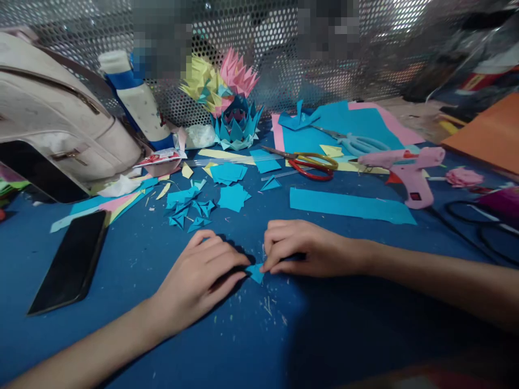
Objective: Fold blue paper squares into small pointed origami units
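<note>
A small blue piece of folded paper (255, 273) lies on the blue table between my two hands. My left hand (208, 265) pinches its left corner with thumb and fingers. From the other side, the fingertips of my right hand (294, 247) close on its right corner. Just beyond my left hand is a loose group of folded blue paper pieces (184, 205). Flat blue paper squares (233, 198) are stacked beside them. Past my right hand stretches a long blue paper strip (348, 205).
Red-and-yellow-handled scissors (312, 165), blue-handled scissors (365, 145) and a pink glue gun (409, 170) lie beyond the strip. Paper flowers (237, 127) stand against the perforated metal panel (275, 32). On the left are a phone (71, 259), another phone (40, 170) and a pale backpack (60, 119).
</note>
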{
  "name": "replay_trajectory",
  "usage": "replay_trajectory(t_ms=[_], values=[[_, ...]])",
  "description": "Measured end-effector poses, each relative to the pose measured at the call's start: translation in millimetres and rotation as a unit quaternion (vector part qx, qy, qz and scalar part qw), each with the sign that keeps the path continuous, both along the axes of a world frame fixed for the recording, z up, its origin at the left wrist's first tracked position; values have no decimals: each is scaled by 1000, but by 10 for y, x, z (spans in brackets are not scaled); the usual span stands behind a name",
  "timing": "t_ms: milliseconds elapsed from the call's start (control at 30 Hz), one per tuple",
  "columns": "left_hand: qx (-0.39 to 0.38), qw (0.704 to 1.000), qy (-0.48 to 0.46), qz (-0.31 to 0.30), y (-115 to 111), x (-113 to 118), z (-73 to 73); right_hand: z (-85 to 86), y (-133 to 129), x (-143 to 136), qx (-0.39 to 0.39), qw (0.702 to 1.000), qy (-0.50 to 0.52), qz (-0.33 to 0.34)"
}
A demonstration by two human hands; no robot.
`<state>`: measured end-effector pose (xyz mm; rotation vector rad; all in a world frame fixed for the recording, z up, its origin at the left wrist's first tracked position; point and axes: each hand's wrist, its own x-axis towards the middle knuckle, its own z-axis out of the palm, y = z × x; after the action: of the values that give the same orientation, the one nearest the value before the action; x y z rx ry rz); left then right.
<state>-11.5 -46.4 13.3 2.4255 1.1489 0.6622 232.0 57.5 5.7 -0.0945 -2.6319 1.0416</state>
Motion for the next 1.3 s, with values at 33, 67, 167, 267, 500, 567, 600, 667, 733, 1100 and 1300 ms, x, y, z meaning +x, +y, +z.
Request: replay_trajectory(t_ms=[33,67,167,267,500,567,600,667,733,1100,1300], values=[[-22,1000,-2,17,6,25,-2,3,-4,3,9,1000,2,1],[-41,999,-1,30,11,53,-4,7,-11,5,18,1000,3,2],[-64,997,7,52,14,134,-13,21,-36,4,46,999,11,4],[-75,995,10,66,5,187,-11,28,-64,-1,86,996,9,-15],[-91,992,4,82,-10,233,16,10,-146,-15,158,982,-53,-91],[-90,992,1,87,-8,236,15,13,-172,-28,149,983,-57,-92],[-89,992,-2,88,-8,235,13,15,-184,-36,141,984,-56,-94],[-86,993,-7,86,-9,234,7,22,-206,-50,125,985,-59,-103],[-83,993,-15,79,-12,237,4,30,-223,-61,112,985,-65,-112],[-46,988,-98,114,19,294,1,13,-184,-64,28,986,-28,-161],[-88,971,-164,149,134,379,-19,14,-152,-53,-82,979,-30,-185]])
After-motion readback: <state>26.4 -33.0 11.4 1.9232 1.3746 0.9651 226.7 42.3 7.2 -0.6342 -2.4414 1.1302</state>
